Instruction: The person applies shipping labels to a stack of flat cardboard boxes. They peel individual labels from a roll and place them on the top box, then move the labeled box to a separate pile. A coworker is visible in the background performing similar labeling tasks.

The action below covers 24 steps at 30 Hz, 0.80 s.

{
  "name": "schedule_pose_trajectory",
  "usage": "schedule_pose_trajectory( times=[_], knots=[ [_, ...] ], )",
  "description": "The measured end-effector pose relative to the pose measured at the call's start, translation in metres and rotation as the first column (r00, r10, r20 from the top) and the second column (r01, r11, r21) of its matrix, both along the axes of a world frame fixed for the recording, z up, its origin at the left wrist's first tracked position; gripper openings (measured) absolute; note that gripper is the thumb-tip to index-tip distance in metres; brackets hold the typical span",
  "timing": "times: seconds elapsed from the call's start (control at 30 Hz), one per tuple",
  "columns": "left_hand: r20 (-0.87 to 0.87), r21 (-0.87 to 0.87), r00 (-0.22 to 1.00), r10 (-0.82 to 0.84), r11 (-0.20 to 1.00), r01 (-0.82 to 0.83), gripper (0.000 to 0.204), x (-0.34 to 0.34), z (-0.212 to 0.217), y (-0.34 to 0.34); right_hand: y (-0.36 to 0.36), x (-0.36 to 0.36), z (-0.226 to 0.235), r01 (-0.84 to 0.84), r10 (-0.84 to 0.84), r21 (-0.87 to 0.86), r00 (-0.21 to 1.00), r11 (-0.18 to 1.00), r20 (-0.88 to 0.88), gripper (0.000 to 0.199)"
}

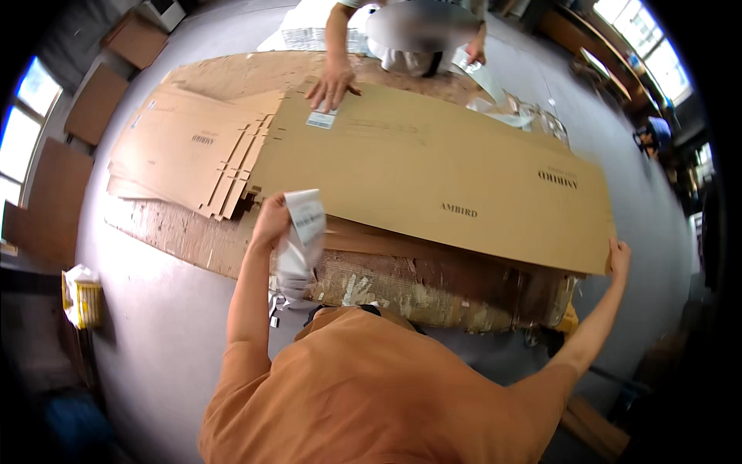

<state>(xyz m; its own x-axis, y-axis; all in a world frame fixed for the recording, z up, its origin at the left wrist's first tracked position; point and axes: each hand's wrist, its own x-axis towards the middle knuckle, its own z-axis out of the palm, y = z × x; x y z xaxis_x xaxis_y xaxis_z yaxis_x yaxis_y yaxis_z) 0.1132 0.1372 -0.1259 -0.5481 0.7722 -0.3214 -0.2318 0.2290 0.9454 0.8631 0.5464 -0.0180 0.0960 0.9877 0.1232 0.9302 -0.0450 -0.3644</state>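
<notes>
A large flat cardboard sheet (402, 170) with printed lettering lies across a stack on the worn table. My right hand (619, 255) grips its near right corner, fingers closed on the edge. Close to the sheet's left end, my left hand (270, 220) pinches a strip of white labels (306, 220), which hangs down toward my body and is partly blurred. A white label (321, 120) is stuck near the sheet's far left edge. Over that label, a co-worker's hand (334, 81) presses on the cardboard from across the table.
More flat slotted cardboard sheets (185, 147) are piled at the left of the scuffed table (193, 236). Clear plastic wrap (514, 116) lies at the far right. A yellow basket (83, 298) stands on the left, and brown boards (58, 201) lean by the wall.
</notes>
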Motion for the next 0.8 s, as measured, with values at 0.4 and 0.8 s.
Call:
schedule_pose_trajectory(
  times=[0.4, 0.8],
  knots=[
    [0.288, 0.164, 0.956, 0.049, 0.982, -0.099, 0.018, 0.062, 0.067, 0.016, -0.149, -0.073, 0.124, -0.256, 0.109, -0.116, 0.719, 0.96, -0.687, 0.03],
    [-0.358, 0.249, 0.692, 0.627, 0.778, -0.577, 0.031, -0.14, 0.114, -0.216, -0.249, -0.588, -0.05, -0.525, -0.031, -0.143, 0.216, 0.839, -0.976, 0.065]
  ],
)
